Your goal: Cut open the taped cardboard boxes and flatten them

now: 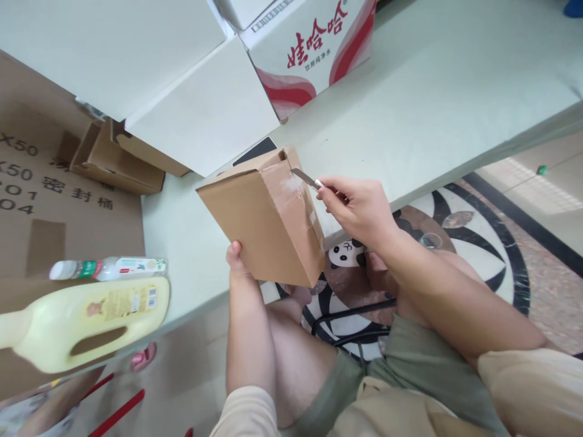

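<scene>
A small brown cardboard box [255,221], sealed with clear tape, is held tilted over the front edge of the pale table [432,103]. My left hand [237,261] grips it from below, the thumb pressed on its near face. My right hand [357,206] is closed on a thin metal blade [304,177]. The blade's tip touches the taped seam at the box's upper right corner. A dark flat object [255,150] peeks out behind the box.
A white and red printed carton [314,48] and plain white boxes [200,115] stand at the back. Small brown boxes [116,161], a large flat carton [54,200], a yellow jug [91,318] and a small bottle [109,268] lie to the left. My knees are under the table.
</scene>
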`<state>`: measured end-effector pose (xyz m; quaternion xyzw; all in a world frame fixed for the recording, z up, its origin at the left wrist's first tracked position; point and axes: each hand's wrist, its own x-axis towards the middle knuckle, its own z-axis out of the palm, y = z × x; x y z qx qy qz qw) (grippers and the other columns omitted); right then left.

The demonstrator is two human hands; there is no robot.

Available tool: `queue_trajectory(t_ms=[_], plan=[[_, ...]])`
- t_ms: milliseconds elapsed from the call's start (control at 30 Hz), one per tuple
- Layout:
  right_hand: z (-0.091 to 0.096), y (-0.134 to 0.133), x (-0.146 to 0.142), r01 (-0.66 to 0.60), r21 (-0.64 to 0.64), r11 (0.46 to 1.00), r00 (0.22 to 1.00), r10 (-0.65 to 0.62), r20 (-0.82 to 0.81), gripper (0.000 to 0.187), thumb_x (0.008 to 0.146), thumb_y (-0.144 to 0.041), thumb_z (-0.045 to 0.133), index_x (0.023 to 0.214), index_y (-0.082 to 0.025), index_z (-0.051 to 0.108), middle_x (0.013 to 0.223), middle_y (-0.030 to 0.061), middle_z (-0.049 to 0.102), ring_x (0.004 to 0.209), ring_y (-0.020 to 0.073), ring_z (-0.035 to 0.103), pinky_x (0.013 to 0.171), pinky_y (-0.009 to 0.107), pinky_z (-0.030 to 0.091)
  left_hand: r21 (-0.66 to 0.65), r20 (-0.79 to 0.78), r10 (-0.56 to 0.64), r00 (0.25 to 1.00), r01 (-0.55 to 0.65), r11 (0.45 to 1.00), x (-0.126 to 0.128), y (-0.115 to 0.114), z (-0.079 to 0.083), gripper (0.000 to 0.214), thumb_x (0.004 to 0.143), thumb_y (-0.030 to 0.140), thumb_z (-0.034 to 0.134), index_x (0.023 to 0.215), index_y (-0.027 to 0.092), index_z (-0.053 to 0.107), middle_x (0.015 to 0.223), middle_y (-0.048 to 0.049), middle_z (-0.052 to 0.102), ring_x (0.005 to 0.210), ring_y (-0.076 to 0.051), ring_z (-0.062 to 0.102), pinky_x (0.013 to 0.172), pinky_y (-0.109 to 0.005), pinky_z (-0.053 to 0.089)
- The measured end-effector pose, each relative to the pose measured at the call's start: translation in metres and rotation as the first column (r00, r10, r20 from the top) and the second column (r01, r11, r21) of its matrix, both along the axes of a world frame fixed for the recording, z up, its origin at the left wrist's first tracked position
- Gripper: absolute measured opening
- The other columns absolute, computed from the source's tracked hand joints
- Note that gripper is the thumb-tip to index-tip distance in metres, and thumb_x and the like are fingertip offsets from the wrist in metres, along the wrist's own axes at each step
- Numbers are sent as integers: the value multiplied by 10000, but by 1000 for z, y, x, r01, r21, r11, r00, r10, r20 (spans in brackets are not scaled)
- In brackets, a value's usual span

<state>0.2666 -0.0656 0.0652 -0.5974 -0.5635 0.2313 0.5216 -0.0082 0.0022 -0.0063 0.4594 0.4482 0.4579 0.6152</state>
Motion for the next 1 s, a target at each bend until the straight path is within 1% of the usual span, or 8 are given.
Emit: queue_trajectory(t_ms=[100,167,300,433,500,600,767,1000], plan=[[2,-2,3,9,-10,1000,996,-8,92,262,949,-324,514,776,-212,675,559,-31,473,518,97,346,566,274,285,5,29,16,999,-16,1000,0,2,0,716,594,767,719,1111,272,718,972,-87,766,1009,-338,711,813,-456,608],[3,-4,5,13,-26,1000,991,-9,135,286,953,-323,505,744,-208,662,539,-36,414,519,96,300,561,270,259,12,62,32,998,-33,999,0,3,0,706,561,715,776,1104,266,728,976,-77,771,994,-322,720,833,-440,611],[7,-7,5,-2,-84,996,971,22,238,343,975,-372,461,795,-202,698,577,-13,451,557,108,330,576,274,244,19,132,68,989,-71,997,6,4,4,713,489,632,848,1077,241,750,1011,-69,782,974,-306,730,820,-406,619],[9,-7,0,-74,-226,971,933,147,329,345,976,-391,443,869,-217,721,613,10,488,583,129,327,591,291,217,104,219,107,970,-132,986,14,3,10,637,570,631,801,1085,258,756,1118,-56,774,1103,-310,706,910,-407,605],[10,-6,-3,-100,-279,955,921,195,336,335,973,-381,437,860,-219,707,606,9,468,583,132,302,593,293,215,134,242,121,963,-157,978,16,3,12,625,598,624,785,1105,259,754,1181,-53,758,1210,-322,665,969,-413,584],[12,-5,-5,-116,-314,942,920,221,323,318,968,-372,440,823,-213,674,604,2,444,583,129,301,597,289,223,143,226,166,960,-201,969,15,3,14,618,584,619,790,1079,249,762,1184,-57,756,1283,-341,624,998,-416,568],[14,-4,-7,-155,-343,926,923,260,285,268,945,-341,470,822,-207,667,599,-1,448,585,127,316,599,282,237,164,192,202,961,-234,958,13,1,16,632,567,640,779,1059,241,765,1179,-68,755,1312,-362,601,1056,-447,539],[19,-5,-7,-174,-360,917,931,273,244,282,946,-318,475,932,-215,737,600,-9,463,582,120,312,605,275,256,189,221,191,957,-234,954,16,-1,17,622,634,656,736,1122,271,753,1270,-49,725,1334,-346,581,1023,-432,563]])
